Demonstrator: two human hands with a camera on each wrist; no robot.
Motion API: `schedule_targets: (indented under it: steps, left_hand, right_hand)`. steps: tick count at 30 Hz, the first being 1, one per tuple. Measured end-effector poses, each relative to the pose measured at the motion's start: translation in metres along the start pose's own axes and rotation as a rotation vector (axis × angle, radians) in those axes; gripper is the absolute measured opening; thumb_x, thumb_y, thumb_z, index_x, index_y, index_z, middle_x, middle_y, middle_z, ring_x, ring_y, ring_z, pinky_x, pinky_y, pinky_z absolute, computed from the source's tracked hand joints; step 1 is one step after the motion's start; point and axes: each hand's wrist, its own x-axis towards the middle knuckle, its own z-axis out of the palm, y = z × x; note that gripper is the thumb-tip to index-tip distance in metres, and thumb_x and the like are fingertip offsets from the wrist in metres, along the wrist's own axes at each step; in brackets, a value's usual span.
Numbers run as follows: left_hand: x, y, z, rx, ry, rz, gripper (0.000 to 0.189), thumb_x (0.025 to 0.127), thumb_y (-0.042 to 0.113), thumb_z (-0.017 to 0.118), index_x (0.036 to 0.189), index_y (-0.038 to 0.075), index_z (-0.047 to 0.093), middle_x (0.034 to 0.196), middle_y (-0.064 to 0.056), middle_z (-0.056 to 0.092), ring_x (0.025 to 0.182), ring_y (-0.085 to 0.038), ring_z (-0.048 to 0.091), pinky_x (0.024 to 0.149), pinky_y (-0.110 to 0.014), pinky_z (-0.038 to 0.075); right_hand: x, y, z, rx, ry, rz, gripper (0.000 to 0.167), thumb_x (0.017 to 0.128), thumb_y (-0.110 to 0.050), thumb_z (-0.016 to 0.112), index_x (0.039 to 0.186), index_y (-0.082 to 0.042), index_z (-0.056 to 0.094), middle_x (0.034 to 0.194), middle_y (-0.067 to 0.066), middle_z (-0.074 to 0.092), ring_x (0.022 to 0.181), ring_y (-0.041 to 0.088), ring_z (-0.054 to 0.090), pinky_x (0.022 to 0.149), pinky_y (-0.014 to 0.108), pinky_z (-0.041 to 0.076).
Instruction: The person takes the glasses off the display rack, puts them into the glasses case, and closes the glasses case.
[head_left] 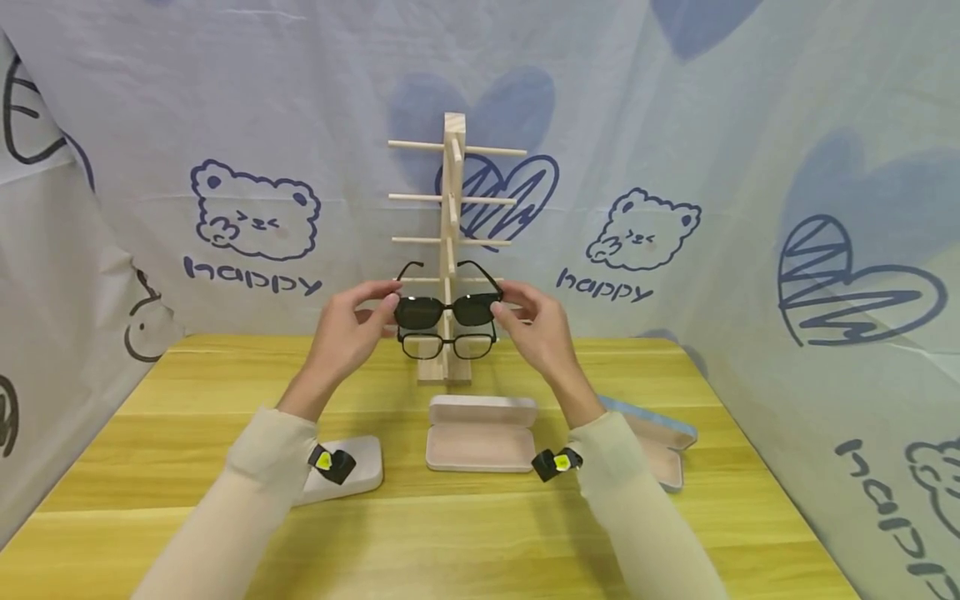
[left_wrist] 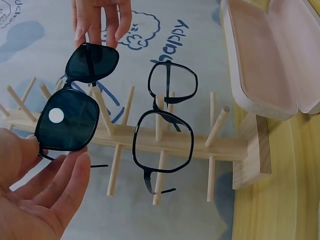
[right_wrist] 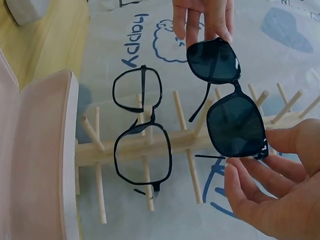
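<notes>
A pair of black sunglasses point(head_left: 418, 312) is held level in front of the wooden display stand point(head_left: 453, 179), its arms pointing toward the stand. My left hand point(head_left: 351, 323) pinches the frame's left end between thumb and fingers. At the right end, my right hand point(head_left: 536, 325) pinches it the same way. Just below, black-framed clear glasses point(head_left: 422, 347) rest on a lower peg of the stand. Both wrist views show the dark lenses point(left_wrist: 67, 120) apart from the clear glasses point(right_wrist: 143, 154), one level higher along the stand.
On the wooden table point(head_left: 465, 542), an open white glasses case point(head_left: 480, 446) lies before the stand. A closed white case point(head_left: 367, 467) is partly behind the left sleeve, and an open blue case point(head_left: 660, 429) partly behind the right. Bare pegs point(head_left: 491, 200) stick out higher up the stand.
</notes>
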Motion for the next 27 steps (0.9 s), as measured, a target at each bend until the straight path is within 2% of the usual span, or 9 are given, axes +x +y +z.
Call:
schedule_targets:
  steps: [9, 16, 24, 27]
  left_hand:
    - [-0.016, 0.008, -0.004, -0.024, 0.005, 0.03, 0.042, 0.108, 0.022, 0.056, 0.147, 0.009, 0.056, 0.14, -0.02, 0.062, 0.097, -0.042, 0.075, 0.077, -0.028, 0.064]
    - [-0.028, 0.013, -0.004, -0.019, 0.003, 0.037, 0.044, 0.107, 0.021, 0.058, 0.149, 0.01, 0.054, 0.139, -0.022, 0.063, 0.099, -0.039, 0.076, 0.076, -0.026, 0.064]
    - [-0.042, 0.015, -0.003, -0.039, -0.007, 0.03, 0.045, 0.106, 0.017, 0.058, 0.15, 0.007, 0.053, 0.139, -0.024, 0.063, 0.101, -0.041, 0.075, 0.075, -0.024, 0.063]
    - [-0.048, 0.015, -0.003, -0.054, -0.01, 0.021, 0.045, 0.106, 0.018, 0.059, 0.15, 0.006, 0.053, 0.139, -0.022, 0.062, 0.099, -0.036, 0.076, 0.076, -0.022, 0.063]
  right_hand:
    - [-0.011, -0.007, -0.002, 0.026, 0.004, -0.023, 0.042, 0.098, -0.019, 0.07, 0.138, -0.006, 0.065, 0.127, 0.019, 0.072, 0.102, 0.035, 0.07, 0.078, 0.024, 0.054]
    - [-0.024, -0.007, -0.004, 0.022, 0.014, -0.022, 0.043, 0.098, -0.021, 0.071, 0.137, -0.004, 0.065, 0.126, 0.019, 0.071, 0.101, 0.032, 0.071, 0.082, 0.023, 0.057]
    - [-0.036, -0.008, -0.005, 0.035, 0.011, -0.004, 0.043, 0.098, -0.023, 0.072, 0.137, -0.006, 0.066, 0.124, 0.018, 0.071, 0.105, 0.032, 0.071, 0.096, 0.045, 0.059]
    - [-0.04, -0.009, -0.005, 0.033, 0.0, 0.002, 0.044, 0.098, -0.024, 0.072, 0.137, -0.006, 0.066, 0.126, 0.018, 0.071, 0.105, 0.032, 0.07, 0.097, 0.047, 0.058]
